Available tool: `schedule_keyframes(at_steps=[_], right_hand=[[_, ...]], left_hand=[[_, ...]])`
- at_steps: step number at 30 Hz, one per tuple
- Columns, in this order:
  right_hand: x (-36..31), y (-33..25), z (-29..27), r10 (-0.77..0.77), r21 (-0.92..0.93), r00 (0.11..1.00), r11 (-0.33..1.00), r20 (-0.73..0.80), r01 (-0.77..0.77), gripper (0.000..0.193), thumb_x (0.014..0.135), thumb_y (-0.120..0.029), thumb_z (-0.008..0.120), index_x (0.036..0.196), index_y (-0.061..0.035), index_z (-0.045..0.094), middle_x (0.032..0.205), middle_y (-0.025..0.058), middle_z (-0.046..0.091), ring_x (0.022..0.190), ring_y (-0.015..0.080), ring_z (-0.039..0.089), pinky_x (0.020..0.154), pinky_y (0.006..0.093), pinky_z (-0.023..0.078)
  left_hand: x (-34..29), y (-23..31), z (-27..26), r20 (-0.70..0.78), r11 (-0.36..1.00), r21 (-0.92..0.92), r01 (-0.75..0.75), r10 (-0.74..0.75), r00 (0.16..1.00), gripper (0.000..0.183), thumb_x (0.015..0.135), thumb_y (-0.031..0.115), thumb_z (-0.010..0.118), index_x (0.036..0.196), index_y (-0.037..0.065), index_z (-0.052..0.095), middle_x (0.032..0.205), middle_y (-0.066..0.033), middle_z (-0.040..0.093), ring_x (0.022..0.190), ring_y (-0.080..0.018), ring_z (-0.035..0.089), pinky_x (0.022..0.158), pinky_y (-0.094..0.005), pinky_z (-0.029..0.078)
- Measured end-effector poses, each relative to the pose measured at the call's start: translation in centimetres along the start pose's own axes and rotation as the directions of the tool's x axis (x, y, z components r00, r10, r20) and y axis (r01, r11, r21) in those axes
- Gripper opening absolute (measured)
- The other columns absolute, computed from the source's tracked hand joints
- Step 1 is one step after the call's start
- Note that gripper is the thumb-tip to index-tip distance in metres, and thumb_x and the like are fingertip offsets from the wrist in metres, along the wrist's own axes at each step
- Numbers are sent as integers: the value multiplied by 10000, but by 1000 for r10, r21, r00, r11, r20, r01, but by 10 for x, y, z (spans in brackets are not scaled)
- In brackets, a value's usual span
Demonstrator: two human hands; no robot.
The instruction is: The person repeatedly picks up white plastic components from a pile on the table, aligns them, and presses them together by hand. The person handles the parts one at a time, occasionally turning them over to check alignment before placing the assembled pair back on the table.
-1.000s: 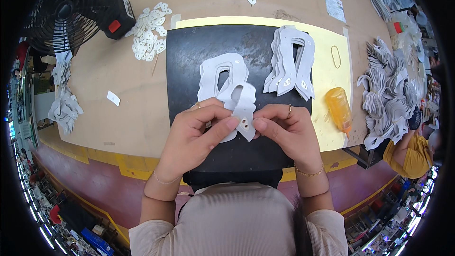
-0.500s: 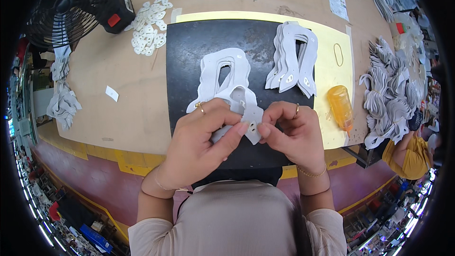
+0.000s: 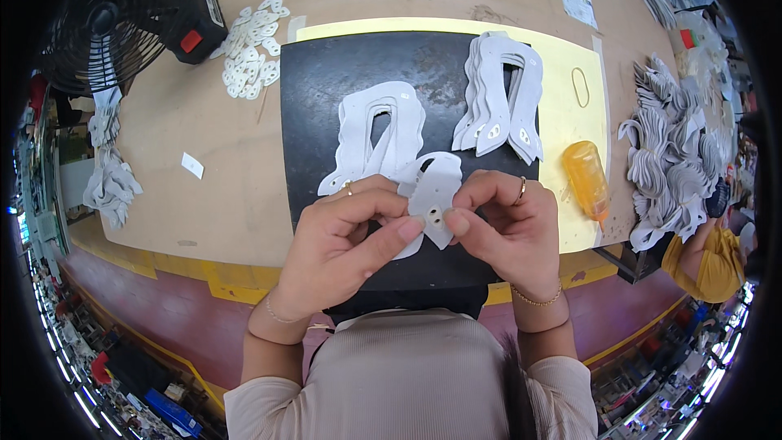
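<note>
Over the near part of a black mat (image 3: 318,73), a light grey U-shaped fabric piece (image 3: 441,182) is held between my two hands. My left hand (image 3: 342,236) pinches its left edge with thumb and forefinger. From the other side, my right hand (image 3: 517,232) grips the same end with thumb and forefinger. Between my thumbs, a small white tab with dark holes (image 3: 435,216) lies on the end of the piece. Just beyond my hands rests a stack of similar grey pieces (image 3: 356,124). Another stack (image 3: 487,85), with white tabs on its ends, sits farther right.
An orange glue bottle (image 3: 586,181) and a rubber band (image 3: 580,87) lie on the yellow sheet (image 3: 562,114). White tabs (image 3: 252,37) are heaped by a black fan (image 3: 106,20). Bundled grey pieces (image 3: 672,163) pile up at right, near another person's yellow sleeve (image 3: 709,265).
The held piece has turned a little and moved slightly right, away from the stack behind it. Both hands keep their pinch near the white tab.
</note>
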State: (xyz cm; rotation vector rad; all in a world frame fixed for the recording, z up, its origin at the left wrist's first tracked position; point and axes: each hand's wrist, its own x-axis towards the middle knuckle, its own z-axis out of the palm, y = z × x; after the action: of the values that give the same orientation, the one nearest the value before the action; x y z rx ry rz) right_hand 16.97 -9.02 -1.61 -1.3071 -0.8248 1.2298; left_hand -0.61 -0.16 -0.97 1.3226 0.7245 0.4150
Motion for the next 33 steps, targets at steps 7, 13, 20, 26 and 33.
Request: schedule_keyframes(at_steps=[7,13,20,26,33], right_hand=[[-4,1,5,-63,-82,997,995,-39,60,99,822,-57,670,855,29,634,736,14,627,677,51,539,611,207,444],[-6,3,4,50,164,999,985,-5,-48,97,834,-49,670,881,26,633,749,14,630,701,60,560,626,208,450],[-6,5,3,44,128,999,991,5,-44,100,825,-56,680,855,19,622,759,6,621,702,57,550,636,206,445],[-10,12,2,37,124,999,992,-29,-33,110,823,-56,680,847,10,596,757,-2,597,718,50,536,650,199,437],[-10,8,-7,19,359,998,933,-67,6,126,834,-60,673,865,6,570,813,30,575,741,79,552,669,207,441]], left_hand=[[1,-8,10,-88,983,-16,-181,179,980,62,845,8,641,887,-33,621,816,-40,530,695,-71,464,587,-199,354],[2,-9,9,-125,985,-106,-134,120,985,58,843,-5,640,867,-44,604,824,-36,510,706,-71,481,603,-195,370],[3,-8,11,-116,979,-46,-200,194,974,48,834,-22,640,863,-43,607,821,-46,516,717,-93,489,624,-218,385],[3,-11,17,-103,962,63,-264,269,957,73,833,-20,638,902,-39,629,854,-64,547,713,-104,496,638,-226,401],[9,0,9,-15,983,-175,-63,61,998,310,884,-13,546,1191,-34,586,890,-47,551,833,-103,493,730,-204,392]])
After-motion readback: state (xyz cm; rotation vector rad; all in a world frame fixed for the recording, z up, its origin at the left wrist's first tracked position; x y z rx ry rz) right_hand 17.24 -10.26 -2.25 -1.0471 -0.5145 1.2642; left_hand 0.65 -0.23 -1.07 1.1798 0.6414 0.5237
